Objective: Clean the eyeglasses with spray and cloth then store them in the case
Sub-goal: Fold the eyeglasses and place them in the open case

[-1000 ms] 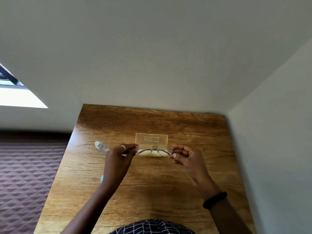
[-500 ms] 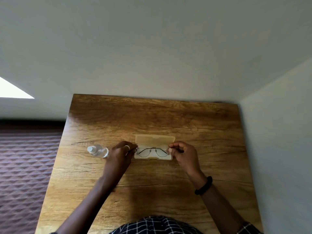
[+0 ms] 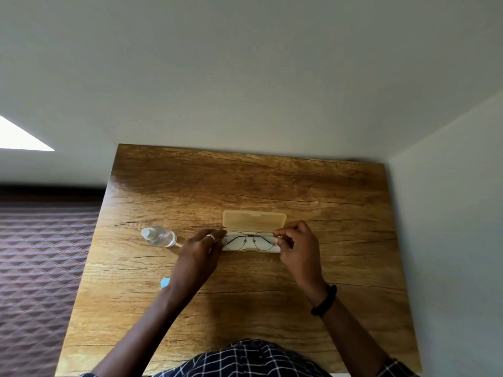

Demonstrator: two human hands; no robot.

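Eyeglasses (image 3: 250, 242) sit in the lower half of the open case (image 3: 254, 220), lenses facing up, thin dark wire frame against the pale tray. Temples look folded in behind the lenses. The case is mid-table (image 3: 245, 186) w/ its translucent yellowish lid standing open on the far side.

Left hand (image 3: 202, 247) is at the left end of the frame & case, fingers curled in and pinching the frame's end. Its fingertips are partly hidden by the hand's back, so exact contact is hard to read. There's a ring (image 3: 211, 236) on one finger. Right hand (image 3: 296, 243) is at the right end, thumb & forefinger pinching the frame's corner, other fingers curled under. A black wristband (image 3: 324, 300) sits on that wrist.

Spray bottle (image 3: 159, 236), clear w/ a white cap, is on the table to the left of the left hand, near but not touching it. Can't tell if it's upright or tipped from this angle. A small corner of the light-blue cloth (image 3: 165, 282) shows just beside the left forearm, the rest hidden under the arm.

A checked shirt (image 3: 245, 360) fills the bottom edge. A plain pale wall (image 3: 245, 77) is beyond the table, & a quilted maroon surface (image 3: 40, 268) lies to the left.
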